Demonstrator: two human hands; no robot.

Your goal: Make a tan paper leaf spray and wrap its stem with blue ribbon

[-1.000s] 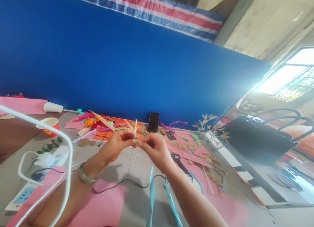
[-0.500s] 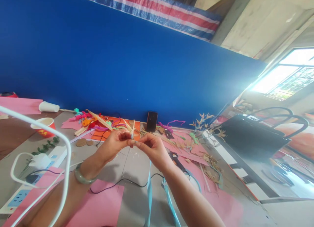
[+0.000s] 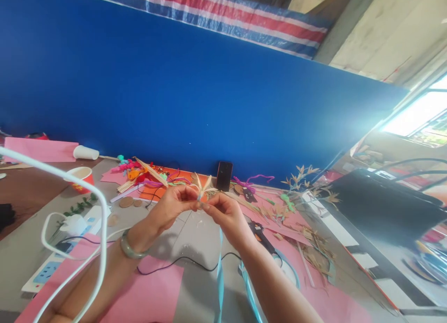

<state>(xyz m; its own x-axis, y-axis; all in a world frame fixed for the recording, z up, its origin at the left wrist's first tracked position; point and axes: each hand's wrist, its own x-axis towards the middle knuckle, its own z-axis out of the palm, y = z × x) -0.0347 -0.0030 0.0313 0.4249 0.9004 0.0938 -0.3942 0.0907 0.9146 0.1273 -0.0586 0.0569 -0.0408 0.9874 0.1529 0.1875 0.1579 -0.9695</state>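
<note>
Between my hands a small flower of pale dried husk (image 3: 203,184) stands upright, its petals fanning out at the top. My left hand (image 3: 173,204), with a jade-like bangle on the wrist, pinches its base between thumb and fingers. From the other side my right hand (image 3: 226,212) pinches the same base, and the fingertips of both hands nearly meet. A little light blue shows at the base, mostly hidden by the fingers. Below my right hand, a light blue ribbon (image 3: 220,276) hangs down toward the front edge.
A phone (image 3: 224,176) leans on the blue partition (image 3: 209,90). Dried husk scraps (image 3: 316,244) and a black glue gun (image 3: 262,237) lie right, by a black bag (image 3: 387,206). A red paper cup (image 3: 82,179), power strip (image 3: 49,272) and looping white cable (image 3: 104,239) are left.
The view has swung slightly left, so everything sits further right. The husk petals now look more spread apart. Both hands keep their pinch on the flower's base.
</note>
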